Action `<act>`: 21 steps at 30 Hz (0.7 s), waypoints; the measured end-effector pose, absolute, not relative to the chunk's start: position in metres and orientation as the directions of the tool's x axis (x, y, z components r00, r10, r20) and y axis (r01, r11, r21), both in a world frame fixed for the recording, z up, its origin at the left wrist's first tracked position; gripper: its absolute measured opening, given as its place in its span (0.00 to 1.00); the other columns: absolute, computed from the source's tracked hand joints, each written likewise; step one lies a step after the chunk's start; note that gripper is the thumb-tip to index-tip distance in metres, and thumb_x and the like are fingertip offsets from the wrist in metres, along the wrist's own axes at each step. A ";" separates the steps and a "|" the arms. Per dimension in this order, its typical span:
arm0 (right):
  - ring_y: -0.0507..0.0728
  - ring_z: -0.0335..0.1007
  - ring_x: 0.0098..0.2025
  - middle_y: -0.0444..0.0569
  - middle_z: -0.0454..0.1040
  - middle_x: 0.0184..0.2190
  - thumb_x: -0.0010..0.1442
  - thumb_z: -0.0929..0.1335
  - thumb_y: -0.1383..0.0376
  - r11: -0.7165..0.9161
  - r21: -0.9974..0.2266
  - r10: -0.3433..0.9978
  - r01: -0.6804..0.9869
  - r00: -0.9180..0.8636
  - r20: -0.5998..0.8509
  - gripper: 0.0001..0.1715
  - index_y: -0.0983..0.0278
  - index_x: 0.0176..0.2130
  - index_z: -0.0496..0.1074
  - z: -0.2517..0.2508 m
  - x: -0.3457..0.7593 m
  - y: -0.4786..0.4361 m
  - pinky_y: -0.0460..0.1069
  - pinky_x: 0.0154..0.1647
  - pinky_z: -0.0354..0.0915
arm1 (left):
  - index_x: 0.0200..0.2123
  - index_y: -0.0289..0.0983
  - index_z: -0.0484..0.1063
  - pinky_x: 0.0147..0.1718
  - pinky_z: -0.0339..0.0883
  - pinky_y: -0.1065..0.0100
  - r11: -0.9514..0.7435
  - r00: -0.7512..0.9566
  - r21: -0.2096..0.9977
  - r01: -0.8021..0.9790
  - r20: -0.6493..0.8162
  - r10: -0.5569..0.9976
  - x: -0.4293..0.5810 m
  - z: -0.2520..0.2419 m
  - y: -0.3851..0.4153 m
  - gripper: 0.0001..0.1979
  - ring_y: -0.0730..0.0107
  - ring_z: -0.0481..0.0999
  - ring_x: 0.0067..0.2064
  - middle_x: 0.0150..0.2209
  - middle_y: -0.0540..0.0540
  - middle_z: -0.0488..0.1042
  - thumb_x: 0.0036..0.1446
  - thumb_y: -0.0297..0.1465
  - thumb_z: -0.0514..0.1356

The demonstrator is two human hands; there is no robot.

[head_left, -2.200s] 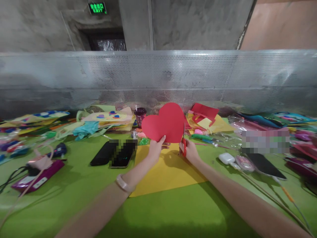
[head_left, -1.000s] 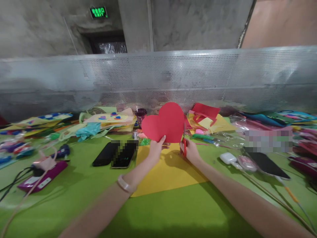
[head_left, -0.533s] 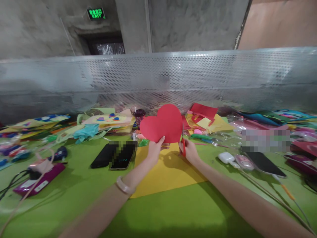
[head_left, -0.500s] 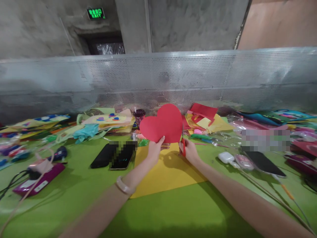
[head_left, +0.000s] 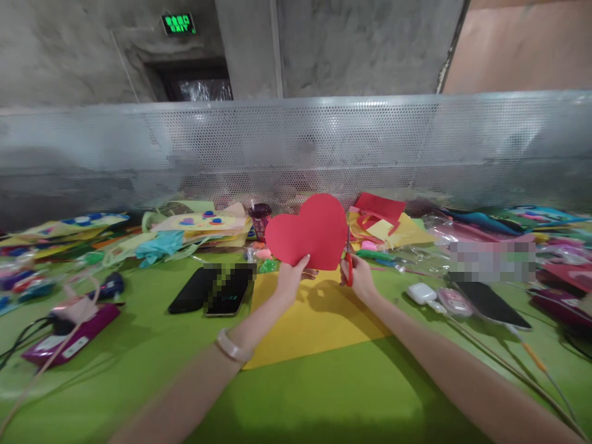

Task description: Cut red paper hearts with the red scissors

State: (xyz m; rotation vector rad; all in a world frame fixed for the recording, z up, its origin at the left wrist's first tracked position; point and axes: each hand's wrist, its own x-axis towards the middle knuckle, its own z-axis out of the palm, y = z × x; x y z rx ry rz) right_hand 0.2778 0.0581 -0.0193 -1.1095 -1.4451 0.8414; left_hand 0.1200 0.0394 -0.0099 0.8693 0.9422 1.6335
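A red paper heart [head_left: 311, 233] is held up in front of me, with its lobes upward and slightly tilted. My left hand [head_left: 293, 276] pinches its lower edge, thumb on the near face and fingers behind. In my right hand [head_left: 359, 275] is a pair of scissors with red handles [head_left: 349, 270]. Their blades point up along the heart's right edge; whether they touch the paper I cannot tell. Beneath both hands a yellow paper sheet [head_left: 314, 333] lies flat on the green table [head_left: 296, 401].
Two black phones [head_left: 229, 293] lie left of the yellow sheet. A purple power strip [head_left: 74, 339] with cables is farther left. Right are a white earbud case [head_left: 422, 293] and another phone [head_left: 493, 302]. Paper scraps [head_left: 393, 225] and a dark cup [head_left: 260, 217] line the back.
The heart has shifted slightly right and turned a little clockwise. My right hand and the scissors have moved slightly right with it. My left hand keeps its grip.
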 end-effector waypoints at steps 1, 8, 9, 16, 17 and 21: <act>0.49 0.58 0.13 0.38 0.58 0.11 0.48 0.63 0.60 0.316 -0.931 0.946 0.184 0.010 0.323 0.10 0.62 0.21 0.57 -0.020 0.278 0.059 0.45 0.13 0.60 | 0.37 0.32 0.66 0.18 0.66 0.69 -0.177 -0.216 0.897 -0.405 0.095 0.972 0.120 -0.010 0.039 0.17 0.69 0.73 0.18 0.23 0.47 0.73 0.43 0.29 0.64; 0.50 0.58 0.13 0.38 0.58 0.12 0.48 0.63 0.60 0.323 -0.933 0.945 0.160 0.007 0.328 0.10 0.62 0.22 0.58 -0.022 0.281 0.061 0.45 0.14 0.60 | 0.36 0.32 0.66 0.18 0.67 0.69 -0.179 -0.192 0.895 -0.408 0.108 0.976 0.122 -0.007 0.036 0.14 0.69 0.72 0.18 0.22 0.47 0.73 0.44 0.27 0.63; 0.50 0.59 0.13 0.38 0.58 0.12 0.48 0.63 0.61 0.325 -0.932 0.944 0.159 0.008 0.330 0.10 0.62 0.22 0.58 -0.022 0.281 0.061 0.45 0.14 0.60 | 0.36 0.32 0.66 0.18 0.66 0.69 -0.180 -0.193 0.895 -0.408 0.108 0.975 0.121 -0.007 0.036 0.14 0.69 0.72 0.18 0.23 0.47 0.73 0.44 0.27 0.63; 0.49 0.59 0.12 0.37 0.58 0.12 0.49 0.62 0.62 0.330 -0.931 0.942 0.156 0.000 0.335 0.09 0.62 0.21 0.58 -0.023 0.281 0.062 0.45 0.14 0.61 | 0.36 0.32 0.66 0.18 0.67 0.67 -0.179 -0.191 0.899 -0.400 0.109 0.976 0.121 -0.009 0.038 0.14 0.69 0.72 0.17 0.24 0.47 0.73 0.44 0.27 0.63; 0.49 0.59 0.12 0.38 0.58 0.12 0.49 0.62 0.62 0.329 -0.931 0.943 0.156 0.000 0.333 0.09 0.62 0.22 0.58 -0.022 0.281 0.062 0.45 0.14 0.61 | 0.36 0.32 0.66 0.18 0.67 0.67 -0.178 -0.190 0.900 -0.398 0.109 0.976 0.121 -0.009 0.038 0.14 0.69 0.72 0.17 0.24 0.46 0.73 0.44 0.27 0.63; 0.49 0.59 0.12 0.38 0.58 0.12 0.48 0.63 0.63 0.323 -0.935 0.945 0.147 -0.003 0.326 0.08 0.63 0.22 0.59 -0.021 0.281 0.060 0.45 0.14 0.61 | 0.36 0.31 0.66 0.17 0.67 0.68 -0.174 -0.184 0.904 -0.391 0.108 0.977 0.121 -0.010 0.038 0.14 0.69 0.72 0.18 0.23 0.46 0.73 0.44 0.27 0.63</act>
